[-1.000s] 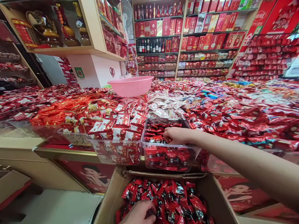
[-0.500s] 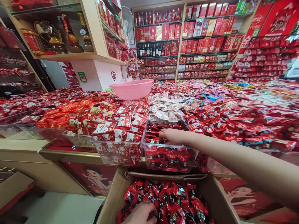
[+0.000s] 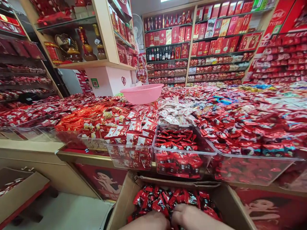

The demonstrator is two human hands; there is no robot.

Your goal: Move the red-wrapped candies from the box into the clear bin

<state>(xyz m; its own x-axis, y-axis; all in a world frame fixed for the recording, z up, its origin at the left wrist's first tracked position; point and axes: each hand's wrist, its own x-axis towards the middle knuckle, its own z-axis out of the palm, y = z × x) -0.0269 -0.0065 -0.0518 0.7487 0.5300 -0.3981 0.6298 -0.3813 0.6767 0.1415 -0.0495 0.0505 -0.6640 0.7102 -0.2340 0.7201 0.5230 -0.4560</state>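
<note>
A cardboard box (image 3: 120,204) full of red and black wrapped packets (image 3: 168,198) stands in front of me at the bottom. My left hand (image 3: 153,220) and my right hand (image 3: 183,215) are both inside it, side by side, dipped among the packets. The fingers of both are hidden by the backs of the hands and the packets. Just behind the box, on the counter, a clear plastic bin (image 3: 185,154) holds more of the same packets, lower at its middle than the heaps around it.
Beside the bin are a clear bin of white and red packets (image 3: 130,159) and a wide one of red packets (image 3: 254,169). A pink basket (image 3: 142,94) rests on the heaps behind. An open carton (image 3: 26,195) is at the lower left, with shelves (image 3: 192,38) at the back.
My right hand has left the clear bin and come down into the cardboard box beside my left hand. The view has shifted, so things appear further right.
</note>
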